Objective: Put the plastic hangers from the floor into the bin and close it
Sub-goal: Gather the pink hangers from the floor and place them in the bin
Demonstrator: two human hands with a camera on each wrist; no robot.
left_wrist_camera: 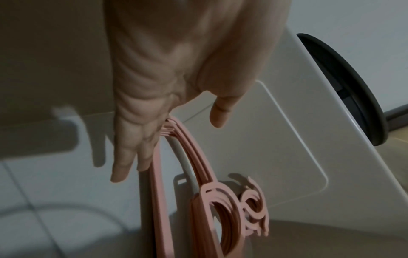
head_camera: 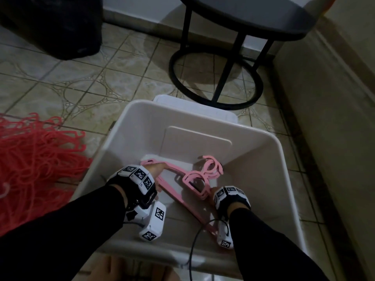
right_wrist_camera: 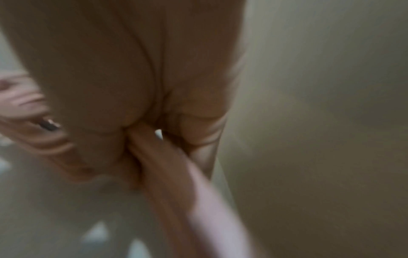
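Left hand (left_wrist_camera: pixel 176 73) is seen inside the bin (head_camera: pixel 284 165), fingers (left_wrist_camera: pixel 123 157) straight and close together, laid against one end of the pink hangers (head_camera: pixel 194 177); thumb (left_wrist_camera: pixel 218 113) is spread apart from them and touches nothing, so no curl or pinch is shown in the left wrist view. In the head view the left hand (head_camera: pixel 156 169) is mostly covered by its wrist rig, only the part at the hangers' far-left end being seen. Right hand (head_camera: pixel 213 196) is placed at the near side of the stack, just below the hooks; in the right wrist view a pink bar (right_wrist_camera: pixel 176 165) is seen passing under the right hand (right_wrist_camera: pixel 132 69), with skin folded round it, so it appears gripped, but the view is blurred and single fingers cannot be made out. The pink hangers are stacked flat together as one bundle, hooks (head_camera: pixel 211 169) aligned and pointed toward the bin's far right corner, long bar run diagonally toward the near side. Whether the bundle is resting on the bin floor or held just above it cannot be told. The bin is white, open, lying on tiled floor (head_camera: pixel 81 82); its lid (head_camera: pixel 203 110) is seen just behind the far rim, on the floor. A large pile of red hangers (head_camera: pixel 34 159) is spread on the floor left of the bin, apart from both hands. A black round stool (head_camera: pixel 223 57) is stood beyond the lid, and a dark container (head_camera: pixel 50 27) at far left.
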